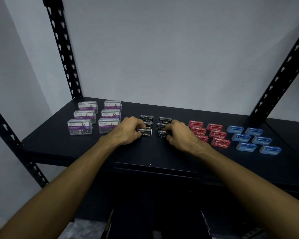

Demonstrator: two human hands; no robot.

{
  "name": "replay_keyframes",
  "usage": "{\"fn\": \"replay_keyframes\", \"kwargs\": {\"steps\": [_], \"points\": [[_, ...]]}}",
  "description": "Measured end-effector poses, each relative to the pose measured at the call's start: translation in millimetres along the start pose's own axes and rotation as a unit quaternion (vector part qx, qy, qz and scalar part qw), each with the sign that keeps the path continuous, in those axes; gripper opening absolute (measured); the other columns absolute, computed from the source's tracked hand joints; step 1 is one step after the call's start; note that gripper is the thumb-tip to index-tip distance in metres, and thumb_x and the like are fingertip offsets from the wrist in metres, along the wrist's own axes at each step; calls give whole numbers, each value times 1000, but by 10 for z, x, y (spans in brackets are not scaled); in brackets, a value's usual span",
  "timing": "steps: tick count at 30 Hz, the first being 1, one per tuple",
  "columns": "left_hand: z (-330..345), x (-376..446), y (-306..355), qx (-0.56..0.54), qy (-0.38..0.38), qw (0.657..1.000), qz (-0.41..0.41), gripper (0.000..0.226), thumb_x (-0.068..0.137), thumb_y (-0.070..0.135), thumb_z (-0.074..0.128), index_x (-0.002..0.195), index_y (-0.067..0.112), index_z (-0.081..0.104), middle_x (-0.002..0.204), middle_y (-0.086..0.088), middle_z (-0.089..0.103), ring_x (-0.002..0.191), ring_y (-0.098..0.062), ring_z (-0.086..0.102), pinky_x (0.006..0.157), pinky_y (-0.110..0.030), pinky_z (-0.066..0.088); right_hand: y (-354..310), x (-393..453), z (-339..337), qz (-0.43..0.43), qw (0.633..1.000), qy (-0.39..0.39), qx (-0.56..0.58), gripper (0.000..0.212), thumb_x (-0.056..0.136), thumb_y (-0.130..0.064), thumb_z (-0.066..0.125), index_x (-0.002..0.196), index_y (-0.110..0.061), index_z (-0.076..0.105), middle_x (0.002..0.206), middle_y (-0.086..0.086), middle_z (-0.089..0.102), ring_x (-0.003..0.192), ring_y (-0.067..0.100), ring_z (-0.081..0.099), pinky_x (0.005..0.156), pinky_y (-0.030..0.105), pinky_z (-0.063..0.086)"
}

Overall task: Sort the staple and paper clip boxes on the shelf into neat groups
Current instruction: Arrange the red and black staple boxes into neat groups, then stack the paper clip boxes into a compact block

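Dark shelf [86,149] already held tidy colour groups; I had my left hand [128,131] and right hand [180,135] each pinching a black staple box [146,133], squaring the two columns.

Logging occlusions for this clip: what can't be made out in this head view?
- Black staple boxes: the middle of each column is hidden by the left hand and right hand.
- Red staple boxes: left column partly behind the right hand.
- Blue staple boxes: print blurred.
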State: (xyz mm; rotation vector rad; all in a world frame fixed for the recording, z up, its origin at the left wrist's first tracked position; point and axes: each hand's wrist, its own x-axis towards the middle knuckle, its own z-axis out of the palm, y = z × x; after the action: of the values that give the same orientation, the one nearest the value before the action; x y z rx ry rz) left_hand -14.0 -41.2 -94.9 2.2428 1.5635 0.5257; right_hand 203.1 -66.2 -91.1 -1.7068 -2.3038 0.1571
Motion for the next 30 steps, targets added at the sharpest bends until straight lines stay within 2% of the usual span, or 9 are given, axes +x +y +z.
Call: {"fn": "replay_keyframes", "kwargs": {"steps": [6, 12, 16, 19, 21, 24, 30], "points": [[-42, -25, 31, 4, 0, 1000, 7, 31, 88, 21, 72, 118, 21, 66, 104, 3, 63, 84, -10, 57, 84, -30, 50, -12, -29, -14, -1, 1000, 5, -16, 28, 90, -14, 59, 117, -9, 67, 123, 9, 54, 99, 26, 62, 88, 38, 54], [-240, -106, 38, 36, 13, 999, 30, 36, 91, 32, 68, 124, 20, 61, 113, 3, 64, 98, -10, 58, 86, -27, 49, -136, -44, -151, -4, 996, 66, -63, 36, 94, -28, 54, 123, -9, 62, 115, 7, 55, 89, 25, 65, 74, 36, 55], [-537, -208, -69, 29, 40, 999, 21, 31, 92, 35, 66, 120, 22, 63, 105, 7, 64, 90, -9, 61, 78, -23, 46, -333, -2, -234, -29, 994, 85, -64, 38, 95, -32, 52, 127, -13, 59, 120, 6, 55, 97, 26, 63, 78, 37, 52], [-767, -319, -248, 31, 70, 997, 3, 23, 90, 33, 67, 111, 22, 68, 90, 8, 67, 78, -3, 60, 66, -19, 42, -538, 91, -217, -59, 993, 89, -57, 34, 95, -32, 52, 122, -16, 62, 114, 2, 57, 96, 22, 62, 77, 36, 52], [-909, -423, -390, 33, 82, 996, -15, 22, 90, 33, 68, 110, 23, 68, 87, 9, 66, 78, -3, 59, 64, -20, 41, -707, 180, -171, -81, 992, 84, -50, 32, 95, -31, 52, 121, -16, 63, 113, 1, 58, 99, 21, 60, 79, 37, 53], [-1088, -582, -608, 49, 94, 993, -44, 23, 89, 33, 69, 110, 25, 67, 93, 10, 65, 84, -5, 60, 69, -22, 43, -981, 311, -97, -116, 990, 75, -30, 35, 95, -32, 53, 126, -16, 60, 118, 2, 57, 110, 20, 56, 86, 39, 51], [-1252, -779, -994, 69, 86, 989, -99, 35, 84, 30, 75, 117, 24, 66, 115, 1, 63, 104, -14, 58, 92, -34, 50, -1376, 539, 62, -170, 984, 45, -24, 47, 95, -33, 56, 139, -15, 51, 130, 6, 54, 120, 21, 50, 94, 35, 45]]}}
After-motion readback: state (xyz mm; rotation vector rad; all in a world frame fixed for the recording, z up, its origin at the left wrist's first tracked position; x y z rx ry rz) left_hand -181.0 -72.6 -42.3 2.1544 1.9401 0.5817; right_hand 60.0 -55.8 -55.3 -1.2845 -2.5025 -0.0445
